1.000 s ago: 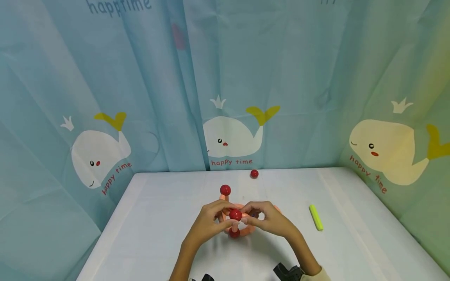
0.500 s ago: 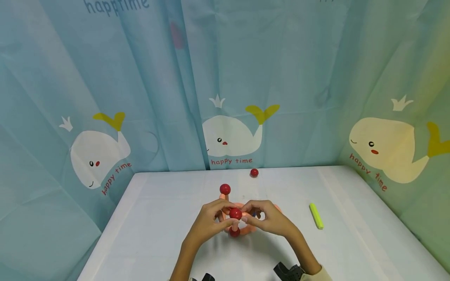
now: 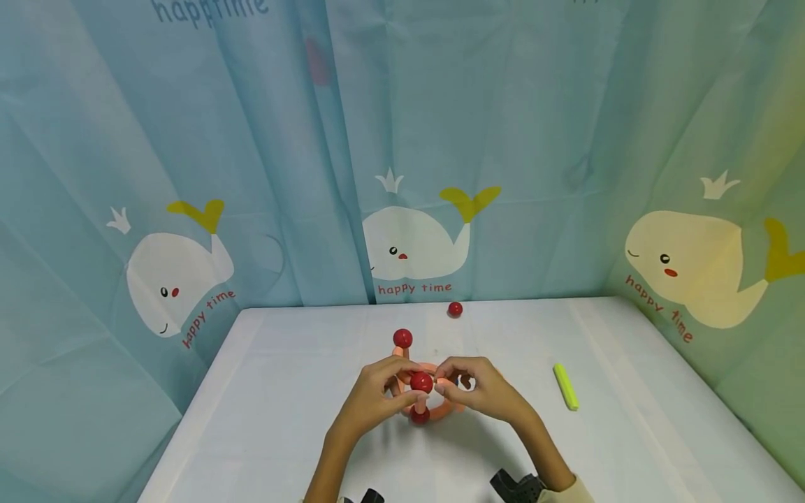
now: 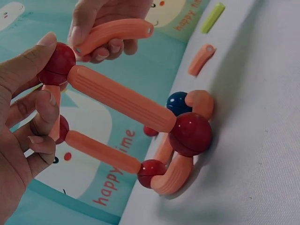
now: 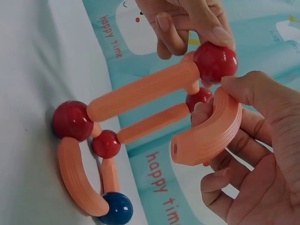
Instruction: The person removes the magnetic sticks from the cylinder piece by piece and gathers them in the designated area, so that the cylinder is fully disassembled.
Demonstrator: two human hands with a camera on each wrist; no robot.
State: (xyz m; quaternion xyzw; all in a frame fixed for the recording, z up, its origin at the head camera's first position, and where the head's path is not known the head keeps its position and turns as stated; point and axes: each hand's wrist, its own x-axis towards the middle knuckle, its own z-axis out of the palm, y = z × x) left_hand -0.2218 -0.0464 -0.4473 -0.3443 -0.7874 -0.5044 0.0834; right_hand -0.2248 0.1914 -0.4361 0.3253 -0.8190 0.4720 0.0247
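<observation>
- Left hand (image 3: 380,391): thumb and fingers pinch the red ball (image 4: 58,63) at an upper corner of the frame (image 4: 122,98).
- Right hand (image 3: 484,390): thumb and fingers pinch the curved rod (image 5: 211,133), at 3 o'clock from that ball in the head view (contact cannot be confirmed).
- Support: the frame rests on the surface (image 3: 283,391).
- From the frame, head view: green stick (image 3: 566,386), 3 o'clock; loose ball (image 3: 455,309), 1 o'clock.

My right sleeve (image 3: 569,491) is light beige. Against its inner side sits a black wrist unit (image 3: 518,487): one squared, angular lobe joined to a bulkier body. Well left of the right sleeve, a second black unit (image 3: 372,496) exposes only its angular top. Forward of that sleeve, my right hand (image 3: 479,388) is bare, with short nails.
</observation>
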